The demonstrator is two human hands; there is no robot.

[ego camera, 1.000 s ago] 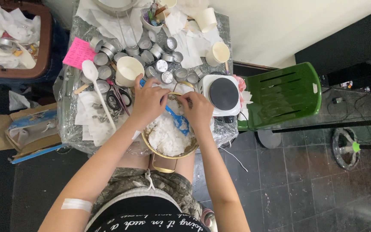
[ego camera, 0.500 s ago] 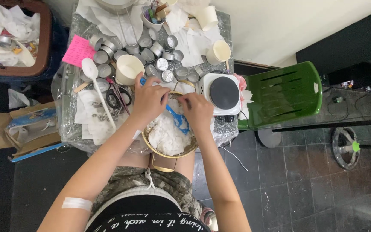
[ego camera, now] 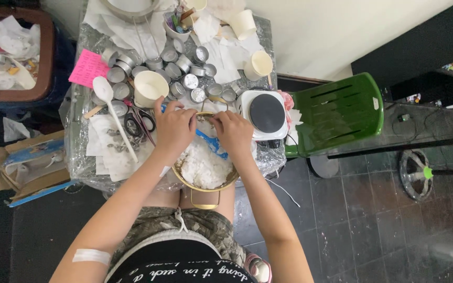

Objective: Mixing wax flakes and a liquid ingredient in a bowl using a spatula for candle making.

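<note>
A: What takes up the most room?

B: A table (ego camera: 258,31) wrapped in crinkled clear plastic, crowded with small round metal tins (ego camera: 183,64), paper cups, a pink note (ego camera: 87,68) and a white hotplate (ego camera: 266,114) with a dark round top. A glossy green plastic chair (ego camera: 336,112) stands just beside it.

A: And the pot?

B: A brass-coloured metal pot (ego camera: 205,184) sits at the table's near edge, its handle pointing back towards the person. It is heaped with white flaky, waxy-looking lumps.

A: The hands?

B: Both rest over the pot's far rim. The left hand (ego camera: 173,128) is curled round a blue spatula (ego camera: 212,144), whose long axis slants from upper left, beyond the knuckles, down to the right into the white mass. The right hand (ego camera: 233,132) lies on top of it with fingers bent; whether it actually clasps the blade, I cannot tell.

A: Anything hidden?

B: The spatula's middle is covered by the hands, and the pot's far rim too.
</note>
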